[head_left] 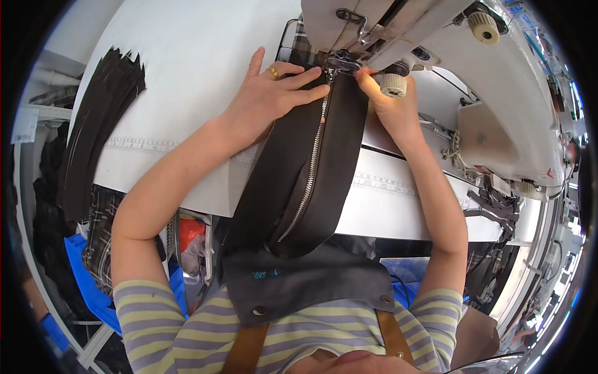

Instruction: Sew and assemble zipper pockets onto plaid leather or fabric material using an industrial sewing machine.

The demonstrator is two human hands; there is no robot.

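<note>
Our left hand (269, 100) is spread over the dark cloth (265, 181), its fingertips by the metal zip (311, 161) just in front of the foot (344, 60). Our right hand (396, 111) has its fingertips at the cloth's right edge, beside the foot; we cannot tell whether they pinch that edge or only rest on it. The cloth lies on the white table (180, 37) with its upper end at the foot, and its near end drops over the table's front edge toward our apron (305, 280).

Both hands are near the foot, so a fingertip could get hurt if we let one slide in with the cloth. The zip bends toward its lower end, with a fold beside it; if we fed that part without flattening it, the line could wander or the layer could pucker. Teeth straying under the needle, which we cannot make out, might break it. The hanging end could drag or snag on the apron and pull the edge askew. Farther left, the dark strips (103, 118) lie well apart from the cloth and seem little risk.
</note>
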